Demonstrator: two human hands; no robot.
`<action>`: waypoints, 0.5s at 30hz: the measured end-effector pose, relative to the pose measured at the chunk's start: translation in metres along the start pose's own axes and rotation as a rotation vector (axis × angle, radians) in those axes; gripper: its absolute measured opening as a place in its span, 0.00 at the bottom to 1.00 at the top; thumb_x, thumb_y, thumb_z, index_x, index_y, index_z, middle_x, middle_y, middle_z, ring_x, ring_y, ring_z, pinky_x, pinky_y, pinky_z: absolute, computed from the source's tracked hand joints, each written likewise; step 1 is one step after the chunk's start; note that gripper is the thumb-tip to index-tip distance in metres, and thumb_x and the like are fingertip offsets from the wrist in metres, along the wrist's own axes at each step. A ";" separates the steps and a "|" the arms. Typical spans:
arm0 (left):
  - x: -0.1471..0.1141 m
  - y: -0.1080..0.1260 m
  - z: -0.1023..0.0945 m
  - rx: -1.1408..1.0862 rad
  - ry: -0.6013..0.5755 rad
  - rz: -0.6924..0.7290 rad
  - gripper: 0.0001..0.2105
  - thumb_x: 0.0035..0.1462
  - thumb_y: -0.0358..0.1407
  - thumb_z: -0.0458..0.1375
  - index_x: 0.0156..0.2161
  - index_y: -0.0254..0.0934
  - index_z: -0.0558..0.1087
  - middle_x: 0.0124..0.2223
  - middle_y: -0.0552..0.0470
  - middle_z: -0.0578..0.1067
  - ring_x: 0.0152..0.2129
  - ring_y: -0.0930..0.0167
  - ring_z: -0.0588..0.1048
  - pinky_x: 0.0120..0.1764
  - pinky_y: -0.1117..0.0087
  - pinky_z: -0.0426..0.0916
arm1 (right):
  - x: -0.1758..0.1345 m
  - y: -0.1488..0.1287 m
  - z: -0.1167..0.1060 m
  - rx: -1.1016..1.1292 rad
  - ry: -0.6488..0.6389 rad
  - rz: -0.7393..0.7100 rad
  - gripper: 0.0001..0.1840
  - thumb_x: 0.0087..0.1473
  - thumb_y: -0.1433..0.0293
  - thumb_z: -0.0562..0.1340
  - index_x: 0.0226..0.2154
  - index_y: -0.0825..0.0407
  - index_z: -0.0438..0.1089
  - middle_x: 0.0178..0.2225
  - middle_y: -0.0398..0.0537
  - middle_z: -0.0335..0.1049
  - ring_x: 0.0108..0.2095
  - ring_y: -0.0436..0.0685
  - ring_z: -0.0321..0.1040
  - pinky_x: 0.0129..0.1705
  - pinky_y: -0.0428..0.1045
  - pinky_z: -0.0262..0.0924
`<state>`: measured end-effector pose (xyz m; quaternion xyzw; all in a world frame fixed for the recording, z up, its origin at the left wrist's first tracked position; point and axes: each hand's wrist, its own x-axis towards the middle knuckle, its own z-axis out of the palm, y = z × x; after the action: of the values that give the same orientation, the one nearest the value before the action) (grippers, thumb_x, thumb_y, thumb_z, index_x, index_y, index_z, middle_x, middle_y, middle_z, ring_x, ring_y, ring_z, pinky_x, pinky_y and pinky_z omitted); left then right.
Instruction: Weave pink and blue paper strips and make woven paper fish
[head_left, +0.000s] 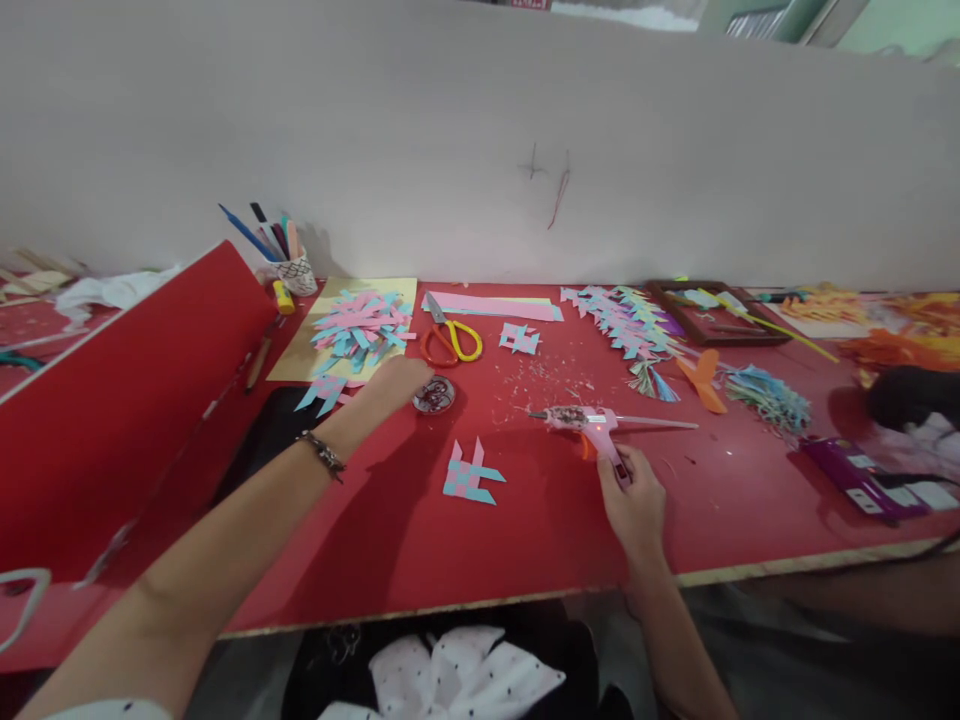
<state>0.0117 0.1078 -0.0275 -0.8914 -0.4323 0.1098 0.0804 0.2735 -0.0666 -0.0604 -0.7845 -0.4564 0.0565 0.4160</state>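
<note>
My right hand (pixel 634 500) grips the handle of a pink hot glue gun (pixel 592 420), its nozzle pointing left and a clear glue stick out of its back. My left hand (pixel 403 378) reaches over the table, fingers curled down at the rim of a small round dish (pixel 434 396) with dark bits in it; what the fingertips hold, if anything, is hidden. Between my hands lies a woven pink and blue paper fish shape (pixel 470 474). A similar woven piece (pixel 520 338) sits further back, and another (pixel 324 392) by my left forearm. Scissors (pixel 452 340) with red and yellow handles lie just beyond the dish.
Folded strips (pixel 360 325) are heaped on yellow paper (pixel 300 350). A pen cup (pixel 295 272) stands at the wall. Right are a woven paper chain (pixel 626 318), tassels (pixel 769 398), a brown tray (pixel 720 318) and a purple box (pixel 862 478). A red panel (pixel 135 400) slants at left.
</note>
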 end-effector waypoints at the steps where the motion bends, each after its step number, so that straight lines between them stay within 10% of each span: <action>1: 0.002 0.001 -0.001 0.013 -0.009 -0.009 0.09 0.47 0.21 0.51 0.27 0.31 0.73 0.27 0.44 0.76 0.26 0.67 0.74 0.26 0.72 0.62 | 0.000 0.000 0.000 0.001 -0.003 -0.001 0.18 0.42 0.56 0.51 0.28 0.52 0.63 0.25 0.51 0.68 0.26 0.56 0.63 0.29 0.48 0.55; 15: 0.003 -0.005 -0.009 0.112 -0.048 0.119 0.11 0.46 0.20 0.51 0.27 0.33 0.73 0.30 0.44 0.77 0.27 0.66 0.75 0.28 0.70 0.64 | -0.001 0.002 0.000 0.014 -0.004 -0.044 0.18 0.44 0.58 0.51 0.29 0.53 0.65 0.26 0.50 0.69 0.26 0.55 0.63 0.29 0.48 0.56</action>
<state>0.0118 0.1125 -0.0182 -0.9068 -0.3734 0.1599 0.1129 0.2736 -0.0680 -0.0622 -0.7711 -0.4740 0.0521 0.4219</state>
